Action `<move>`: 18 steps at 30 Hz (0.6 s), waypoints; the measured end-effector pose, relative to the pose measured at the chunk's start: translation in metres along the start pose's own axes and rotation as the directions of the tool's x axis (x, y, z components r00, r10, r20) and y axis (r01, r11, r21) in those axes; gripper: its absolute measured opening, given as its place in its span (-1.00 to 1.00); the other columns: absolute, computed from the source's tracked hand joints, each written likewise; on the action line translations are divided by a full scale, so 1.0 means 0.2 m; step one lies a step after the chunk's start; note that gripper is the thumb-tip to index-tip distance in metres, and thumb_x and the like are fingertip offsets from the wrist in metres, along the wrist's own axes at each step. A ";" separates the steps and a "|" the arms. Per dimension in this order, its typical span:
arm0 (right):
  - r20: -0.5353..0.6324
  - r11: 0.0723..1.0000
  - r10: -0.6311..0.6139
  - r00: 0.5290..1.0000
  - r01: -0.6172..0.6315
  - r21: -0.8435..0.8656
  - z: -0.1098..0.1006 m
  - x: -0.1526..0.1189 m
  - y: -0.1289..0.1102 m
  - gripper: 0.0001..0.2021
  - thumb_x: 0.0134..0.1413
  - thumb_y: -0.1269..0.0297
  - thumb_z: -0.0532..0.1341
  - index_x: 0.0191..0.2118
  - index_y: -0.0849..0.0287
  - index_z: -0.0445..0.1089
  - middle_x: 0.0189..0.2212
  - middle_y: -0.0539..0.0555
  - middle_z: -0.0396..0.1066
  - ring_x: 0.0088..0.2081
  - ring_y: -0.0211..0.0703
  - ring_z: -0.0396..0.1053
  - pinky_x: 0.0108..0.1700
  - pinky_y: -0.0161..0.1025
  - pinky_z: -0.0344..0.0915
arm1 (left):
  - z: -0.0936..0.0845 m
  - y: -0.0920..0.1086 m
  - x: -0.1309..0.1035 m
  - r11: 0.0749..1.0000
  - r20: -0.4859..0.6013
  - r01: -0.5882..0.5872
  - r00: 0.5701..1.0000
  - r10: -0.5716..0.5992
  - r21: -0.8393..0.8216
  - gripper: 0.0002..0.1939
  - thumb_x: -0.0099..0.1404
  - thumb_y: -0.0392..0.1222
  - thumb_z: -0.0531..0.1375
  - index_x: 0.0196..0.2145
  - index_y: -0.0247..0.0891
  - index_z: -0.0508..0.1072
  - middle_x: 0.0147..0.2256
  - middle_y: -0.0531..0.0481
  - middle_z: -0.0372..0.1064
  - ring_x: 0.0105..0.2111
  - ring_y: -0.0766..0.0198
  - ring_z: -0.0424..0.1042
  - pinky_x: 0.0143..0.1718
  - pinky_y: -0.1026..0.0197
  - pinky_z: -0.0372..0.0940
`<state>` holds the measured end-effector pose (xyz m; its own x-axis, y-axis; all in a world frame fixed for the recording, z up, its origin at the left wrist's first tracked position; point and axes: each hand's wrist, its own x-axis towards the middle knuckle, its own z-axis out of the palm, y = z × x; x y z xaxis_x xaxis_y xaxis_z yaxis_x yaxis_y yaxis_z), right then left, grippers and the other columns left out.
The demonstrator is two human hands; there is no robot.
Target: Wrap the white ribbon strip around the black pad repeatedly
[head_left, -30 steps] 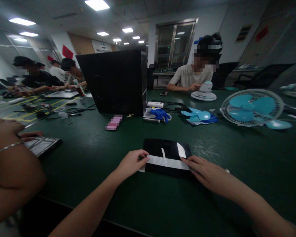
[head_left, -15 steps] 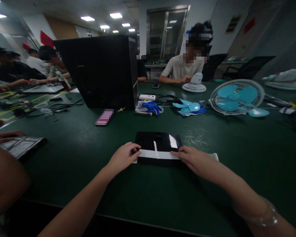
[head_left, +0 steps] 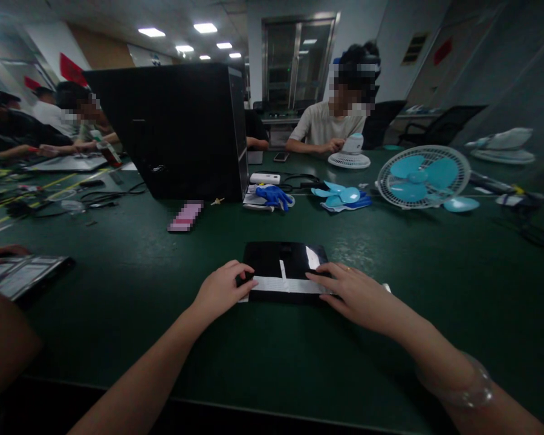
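Observation:
A flat, glossy black panel (head_left: pixel 265 257) lies on the green table in front of me. Across its front part runs a white flat strip (head_left: pixel 272 284) with fine lines, and a short white piece (head_left: pixel 281 269) stands off it at a right angle. My left hand (head_left: pixel 220 290) is closed at the strip's left end, thumb and forefinger pinching there. Over the right end, my right hand (head_left: pixel 356 296) rests with its fingers spread, their tips touching the strip and panel. A white label or glare patch (head_left: pixel 312 257) shows near those fingers. The strip's far right end is mostly hidden under my hand.
A tall black case (head_left: pixel 172 133) stands behind on the left, a phone (head_left: pixel 185 216) before it. Blue gloves (head_left: pixel 274 196), loose fan blades (head_left: pixel 340 193) and a fan (head_left: pixel 421 177) lie farther back. A co-worker (head_left: pixel 330 121) sits opposite; another's arm (head_left: pixel 4 344) is at left.
My right hand's fingers have spread apart and moved a little over the panel. My left hand keeps its pinch at the strip's end. The whole view has shifted slightly.

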<state>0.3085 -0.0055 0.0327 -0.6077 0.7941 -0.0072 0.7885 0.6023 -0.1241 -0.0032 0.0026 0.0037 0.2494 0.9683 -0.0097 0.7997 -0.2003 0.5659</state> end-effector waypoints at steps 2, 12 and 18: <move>-0.100 0.999 -0.043 0.994 0.041 -0.019 0.01 0.03 -0.05 -0.50 0.27 0.09 0.00 0.30 -0.06 0.11 0.16 0.16 0.21 0.12 0.11 0.21 0.08 0.14 0.24 | 0.00 -0.01 0.00 1.000 -0.094 0.018 0.995 -0.019 -0.011 -0.56 0.30 0.15 0.06 0.00 -0.11 0.43 -0.19 -0.01 0.34 -0.39 0.26 0.35 -0.46 0.24 0.21; -0.059 0.989 -0.143 0.988 0.141 -0.043 0.12 0.10 -0.13 -0.44 0.27 -0.12 -0.05 0.28 -0.03 0.14 0.33 0.12 -0.04 0.33 0.15 -0.13 0.26 0.27 -0.10 | -0.03 0.00 -0.02 0.997 -0.296 -0.048 0.955 0.027 -0.064 -0.57 0.40 0.08 -0.05 0.00 -0.20 0.40 -0.19 -0.05 0.34 -0.30 0.24 0.37 -0.34 0.22 0.28; -0.034 0.986 -0.165 0.986 0.165 -0.004 0.12 0.10 -0.14 -0.48 0.29 -0.08 -0.07 0.28 -0.07 0.15 0.35 0.05 -0.10 0.34 0.11 -0.20 0.29 0.24 -0.15 | -0.03 0.01 -0.02 0.997 -0.329 -0.042 0.944 0.018 -0.064 -0.59 0.40 0.07 -0.05 -0.02 -0.19 0.41 -0.20 -0.06 0.35 -0.28 0.21 0.38 -0.35 0.22 0.29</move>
<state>0.2721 -0.0080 0.0120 -0.7262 0.6858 0.0474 0.6776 0.7257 -0.1193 -0.0066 -0.0007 0.0099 0.0702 0.9596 0.2726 0.7518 -0.2305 0.6178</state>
